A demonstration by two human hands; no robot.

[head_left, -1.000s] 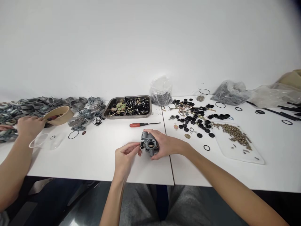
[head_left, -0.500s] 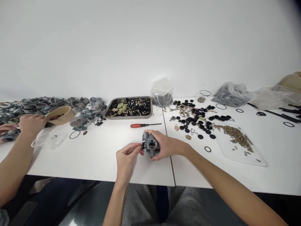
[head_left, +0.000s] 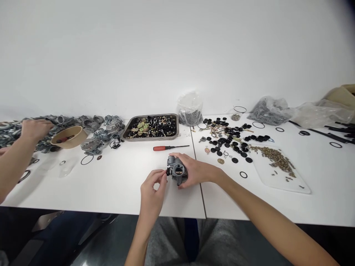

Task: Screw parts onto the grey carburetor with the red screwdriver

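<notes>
A grey metal carburetor [head_left: 178,170] rests at the front of the white table, its round bore facing me. My right hand [head_left: 194,170] wraps around its right side, thumb low and fingers over the top. At its left side sits a small black knob-like part [head_left: 168,171]. My left hand [head_left: 154,184] pinches that part between thumb and fingertips, which partly hide it. Behind the carburetor lies a screwdriver [head_left: 166,148] with a red and black handle, untouched.
A metal tray [head_left: 123,137] of small parts stands at the back. Loose black caps [head_left: 235,160] and a white lid with brass screws [head_left: 277,162] lie right. Left are piled carburetor bodies [head_left: 91,146], a tan bowl [head_left: 80,138] and a co-worker's hand [head_left: 36,129].
My left hand has turned and its fingers have shifted on the black part. The carburetor stays in my right hand. The co-worker's hand has moved back over the pile of carburetor bodies.
</notes>
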